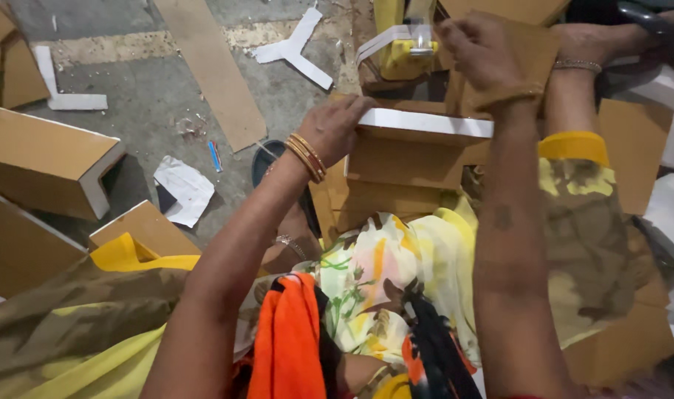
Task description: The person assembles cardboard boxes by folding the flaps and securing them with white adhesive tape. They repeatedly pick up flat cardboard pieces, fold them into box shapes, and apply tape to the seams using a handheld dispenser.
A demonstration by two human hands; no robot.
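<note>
My left hand (pixel 335 127) rests with its fingers curled over the left end of a brown cardboard box piece with a white edge (pixel 425 123), which sits in front of my lap. My right hand (pixel 479 50) is raised above the box, fingers pinched on a strip of white tape (pixel 385 38) that runs from a yellow tape dispenser (pixel 407 52). A second forearm with a bracelet (pixel 577 66) lies at the upper right; I cannot tell whose it is. Gold bangles circle my left wrist.
Folded brown cardboard pieces (pixel 45 159) lie at the left on the grey concrete floor. A long cardboard strip (pixel 211 70), white angle pieces (pixel 296 48), crumpled paper (pixel 182 188) and a small blue object (pixel 214 156) are scattered there. More cardboard and white pieces (pixel 665 148) are stacked at the right.
</note>
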